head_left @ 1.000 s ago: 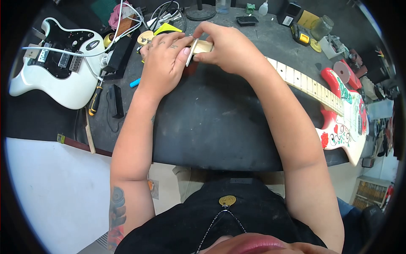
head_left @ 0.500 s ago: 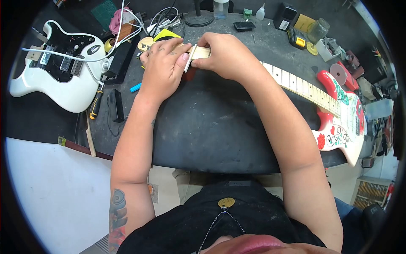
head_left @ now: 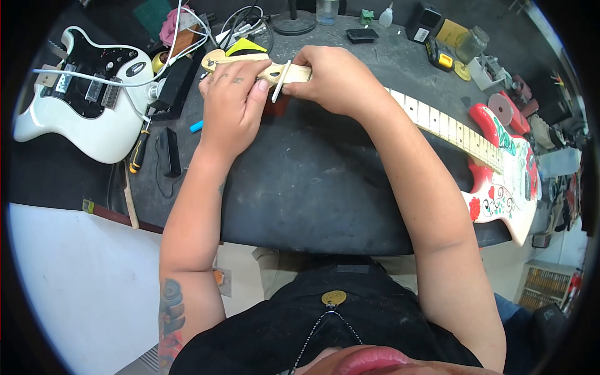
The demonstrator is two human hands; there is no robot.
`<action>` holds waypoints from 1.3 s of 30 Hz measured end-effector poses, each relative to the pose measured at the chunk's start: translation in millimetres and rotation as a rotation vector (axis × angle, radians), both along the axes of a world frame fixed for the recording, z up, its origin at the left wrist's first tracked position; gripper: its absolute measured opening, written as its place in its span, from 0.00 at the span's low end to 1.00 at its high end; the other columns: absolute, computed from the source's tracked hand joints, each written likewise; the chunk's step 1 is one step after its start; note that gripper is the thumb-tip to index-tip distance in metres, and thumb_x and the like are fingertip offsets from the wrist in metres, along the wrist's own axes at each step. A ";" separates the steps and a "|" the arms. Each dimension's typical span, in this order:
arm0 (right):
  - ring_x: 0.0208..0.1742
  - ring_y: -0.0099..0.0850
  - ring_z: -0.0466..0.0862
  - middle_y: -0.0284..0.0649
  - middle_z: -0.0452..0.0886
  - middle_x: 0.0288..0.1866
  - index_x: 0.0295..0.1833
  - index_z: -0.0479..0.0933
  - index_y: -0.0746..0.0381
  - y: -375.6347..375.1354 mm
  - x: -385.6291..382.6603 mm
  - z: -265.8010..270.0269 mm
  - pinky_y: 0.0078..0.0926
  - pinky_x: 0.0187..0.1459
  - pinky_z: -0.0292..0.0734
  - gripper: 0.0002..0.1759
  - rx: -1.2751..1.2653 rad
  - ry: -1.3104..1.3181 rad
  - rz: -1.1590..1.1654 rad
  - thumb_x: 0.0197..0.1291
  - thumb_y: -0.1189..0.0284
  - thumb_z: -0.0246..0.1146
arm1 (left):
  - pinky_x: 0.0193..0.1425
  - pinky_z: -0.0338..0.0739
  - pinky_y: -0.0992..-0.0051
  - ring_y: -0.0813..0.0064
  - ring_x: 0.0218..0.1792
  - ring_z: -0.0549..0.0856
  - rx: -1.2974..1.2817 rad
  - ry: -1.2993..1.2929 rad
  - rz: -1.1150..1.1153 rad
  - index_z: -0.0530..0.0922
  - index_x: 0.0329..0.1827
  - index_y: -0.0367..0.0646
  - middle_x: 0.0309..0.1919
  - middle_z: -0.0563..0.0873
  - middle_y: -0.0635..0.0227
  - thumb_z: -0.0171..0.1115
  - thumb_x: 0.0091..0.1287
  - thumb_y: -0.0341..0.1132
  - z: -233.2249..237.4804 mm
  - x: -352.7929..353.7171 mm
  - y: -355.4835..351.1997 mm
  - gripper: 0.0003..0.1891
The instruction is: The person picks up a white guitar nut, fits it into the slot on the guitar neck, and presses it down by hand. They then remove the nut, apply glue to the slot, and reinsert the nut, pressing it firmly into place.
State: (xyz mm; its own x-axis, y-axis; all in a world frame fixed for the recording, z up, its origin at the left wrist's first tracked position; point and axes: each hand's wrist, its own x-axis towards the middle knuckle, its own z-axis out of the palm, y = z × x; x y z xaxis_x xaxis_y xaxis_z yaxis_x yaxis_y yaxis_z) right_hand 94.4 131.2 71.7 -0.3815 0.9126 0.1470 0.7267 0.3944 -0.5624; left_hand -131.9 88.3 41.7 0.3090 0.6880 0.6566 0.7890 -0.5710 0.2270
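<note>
An electric guitar lies across the bench, with its pale wooden headstock (head_left: 215, 59) at the upper left. My left hand (head_left: 231, 103) lies over the near side of the headstock, index finger along the wood and thumb apart from it; the other fingertips are hidden. My right hand (head_left: 334, 81) wraps round the maple neck (head_left: 447, 128) near the nut end. Between my hands a thin white strip (head_left: 281, 81), like a nut blank, sits crosswise on the neck, its lower end sticking out past the edge. The red and white painted body (head_left: 500, 194) rests at the right.
A white guitar body (head_left: 112, 134) with a black pickguard lies at the left. Nearby are a screwdriver (head_left: 139, 153), a black bar-shaped piece (head_left: 169, 153) and white cables (head_left: 203, 37). A black tray (head_left: 362, 35), a glass jar (head_left: 472, 44) and a tape measure (head_left: 440, 56) stand along the back.
My left hand has slid left and slightly down, its thumb coming off the white strip, so more of the headstock shows. My right hand has hardly moved.
</note>
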 end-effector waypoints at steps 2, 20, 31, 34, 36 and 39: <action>0.51 0.50 0.94 0.54 0.94 0.48 0.59 0.89 0.68 -2.2 0.1 3.2 0.45 0.55 0.87 0.28 -0.004 0.012 0.012 0.63 0.57 0.81 | 0.70 0.72 0.56 0.53 0.65 0.86 -0.052 -0.063 -0.028 0.89 0.64 0.42 0.59 0.93 0.60 0.64 0.79 0.42 7.8 2.5 -10.5 0.18; 0.54 0.51 0.93 0.54 0.94 0.51 0.62 0.86 0.66 -2.0 1.1 -0.4 0.46 0.56 0.86 0.30 0.039 0.050 0.022 0.61 0.59 0.83 | 0.36 0.81 0.64 0.65 0.26 0.86 -0.086 -0.062 0.008 0.89 0.65 0.40 0.28 0.87 0.61 0.75 0.69 0.26 -0.6 25.6 -25.0 0.20; 0.55 0.50 0.94 0.54 0.94 0.52 0.62 0.87 0.66 0.7 1.5 -1.2 0.45 0.58 0.86 0.30 0.016 0.023 0.013 0.62 0.58 0.82 | 0.38 0.83 0.65 0.62 0.28 0.89 -0.050 -0.056 -0.009 0.89 0.66 0.38 0.37 0.94 0.53 0.72 0.73 0.26 -6.2 28.9 -21.8 0.19; 0.55 0.50 0.94 0.54 0.94 0.52 0.63 0.87 0.67 1.0 -0.6 1.0 0.45 0.58 0.87 0.30 -0.022 0.037 0.026 0.61 0.59 0.82 | 0.40 0.85 0.63 0.58 0.31 0.92 -0.045 -0.055 -0.005 0.90 0.65 0.37 0.38 0.94 0.51 0.71 0.74 0.25 -8.1 28.2 -21.7 0.17; 0.55 0.50 0.94 0.54 0.94 0.52 0.63 0.87 0.67 1.5 -0.3 1.3 0.45 0.58 0.87 0.30 -0.039 0.044 0.030 0.61 0.59 0.81 | 0.41 0.85 0.62 0.56 0.32 0.93 -0.024 -0.057 -0.016 0.90 0.65 0.36 0.38 0.94 0.49 0.71 0.74 0.25 -8.3 29.0 -20.5 0.17; 0.54 0.50 0.94 0.54 0.94 0.51 0.63 0.88 0.67 -0.9 0.2 -2.8 0.44 0.57 0.87 0.30 0.026 0.023 0.006 0.62 0.59 0.81 | 0.42 0.86 0.62 0.53 0.34 0.94 -0.068 -0.076 0.000 0.89 0.65 0.35 0.39 0.94 0.48 0.70 0.75 0.25 -10.6 30.8 -21.3 0.17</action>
State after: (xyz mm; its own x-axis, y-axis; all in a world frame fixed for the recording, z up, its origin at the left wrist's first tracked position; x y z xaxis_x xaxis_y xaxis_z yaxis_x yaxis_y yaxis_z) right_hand 94.6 130.3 68.9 -0.3834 0.9059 0.1797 0.7115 0.4137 -0.5680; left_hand -101.1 66.9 31.2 0.2597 0.7318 0.6302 0.7681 -0.5520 0.3245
